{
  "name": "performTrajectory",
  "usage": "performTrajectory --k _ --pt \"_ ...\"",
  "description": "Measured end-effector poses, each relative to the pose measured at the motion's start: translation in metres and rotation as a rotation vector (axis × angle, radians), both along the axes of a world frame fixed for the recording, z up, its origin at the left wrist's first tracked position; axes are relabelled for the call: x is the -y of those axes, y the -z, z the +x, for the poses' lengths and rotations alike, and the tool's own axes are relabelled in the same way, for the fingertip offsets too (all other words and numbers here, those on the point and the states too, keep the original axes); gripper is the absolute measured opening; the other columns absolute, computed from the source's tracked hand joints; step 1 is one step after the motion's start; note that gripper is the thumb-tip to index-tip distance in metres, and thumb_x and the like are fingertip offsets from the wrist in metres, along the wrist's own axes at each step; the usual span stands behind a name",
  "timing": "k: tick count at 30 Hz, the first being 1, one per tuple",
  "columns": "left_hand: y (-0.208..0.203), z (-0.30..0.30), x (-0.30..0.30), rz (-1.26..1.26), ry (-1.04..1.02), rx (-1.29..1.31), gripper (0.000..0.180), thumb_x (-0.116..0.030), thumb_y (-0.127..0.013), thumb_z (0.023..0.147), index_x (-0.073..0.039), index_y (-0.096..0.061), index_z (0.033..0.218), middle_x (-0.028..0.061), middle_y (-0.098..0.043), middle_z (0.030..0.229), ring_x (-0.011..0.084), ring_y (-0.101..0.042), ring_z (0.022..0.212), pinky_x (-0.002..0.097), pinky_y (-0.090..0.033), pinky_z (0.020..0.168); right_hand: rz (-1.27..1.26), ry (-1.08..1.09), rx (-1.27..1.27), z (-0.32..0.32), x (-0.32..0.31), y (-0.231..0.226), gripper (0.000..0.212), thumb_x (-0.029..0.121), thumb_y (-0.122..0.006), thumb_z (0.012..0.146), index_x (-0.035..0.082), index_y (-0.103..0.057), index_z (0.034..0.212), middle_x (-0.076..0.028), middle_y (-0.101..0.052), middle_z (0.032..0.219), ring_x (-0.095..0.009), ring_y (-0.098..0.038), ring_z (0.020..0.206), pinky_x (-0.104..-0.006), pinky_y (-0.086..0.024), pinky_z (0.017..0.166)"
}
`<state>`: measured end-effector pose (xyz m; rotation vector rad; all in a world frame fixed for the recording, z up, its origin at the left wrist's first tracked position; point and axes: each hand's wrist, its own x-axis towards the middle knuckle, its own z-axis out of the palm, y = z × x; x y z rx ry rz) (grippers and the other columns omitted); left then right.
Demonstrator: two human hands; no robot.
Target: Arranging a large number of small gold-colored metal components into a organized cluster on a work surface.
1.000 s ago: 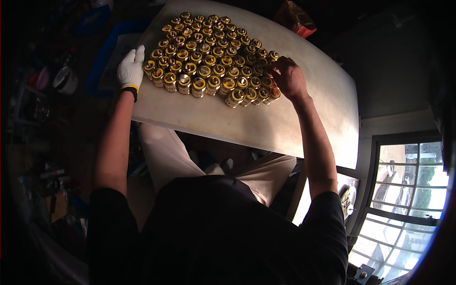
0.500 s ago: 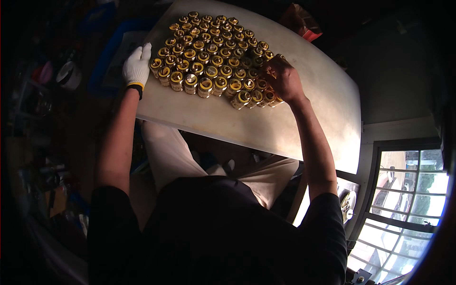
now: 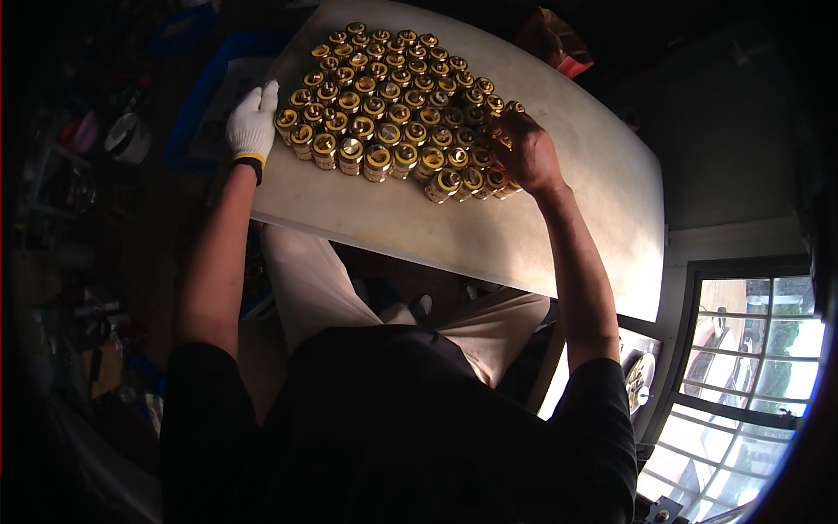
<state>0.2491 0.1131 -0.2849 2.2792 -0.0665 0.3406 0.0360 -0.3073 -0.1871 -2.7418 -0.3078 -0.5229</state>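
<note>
Several brass cylindrical fittings (image 3: 388,134) with yellow rings in their tops stand upright, packed close together on the pale table (image 3: 367,205). My left hand (image 3: 252,127), in a white knitted glove with a yellow-and-black cuff, lies at the table's left edge beside the leftmost fittings. Its fingers are stretched out and hold nothing. Bare and curled, my right hand (image 3: 529,150) is over the right side of the group. The fingertips are pinched together among the fittings there, with a brassy glint at them; what they hold is too small to make out.
A blue crate (image 3: 183,122) stands left of the table, with a white round container (image 3: 128,139) farther left. Beyond the far right edge sits a red and brown bag or box (image 3: 559,44). A barred window (image 3: 751,349) lets in light at the lower right.
My right hand has shifted very slightly to the right and nearer to me, its fingers still pinched over the same fittings. My left hand stays where it was.
</note>
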Motion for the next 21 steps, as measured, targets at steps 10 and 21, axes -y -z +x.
performTrajectory --k 10,21 --pt "0.001 -0.002 0.001 -0.011 -0.006 0.039 0.061 -0.065 -0.051 0.106 -0.010 -0.075 0.109 0.0219 -0.075 0.107 0.0467 -0.068 0.103 0.0517 -0.052 0.086 -0.062 -0.017 0.053 -0.006 -0.003 -0.003 0.012 0.010 -0.079 0.082 0.005 -0.071 0.090 -0.015 -0.067 0.092 -0.039 -0.067 0.094 -0.0487 -0.057 0.083" --pt "-0.002 -0.004 0.001 -0.009 -0.014 0.003 0.060 -0.065 -0.051 0.106 -0.010 -0.075 0.108 0.0214 -0.075 0.107 0.0462 -0.068 0.103 0.0507 -0.053 0.085 -0.002 0.126 -0.050 0.005 0.001 0.008 0.015 0.008 -0.077 0.082 0.008 -0.078 0.097 -0.016 -0.071 0.097 -0.038 -0.070 0.096 -0.0492 -0.058 0.083"
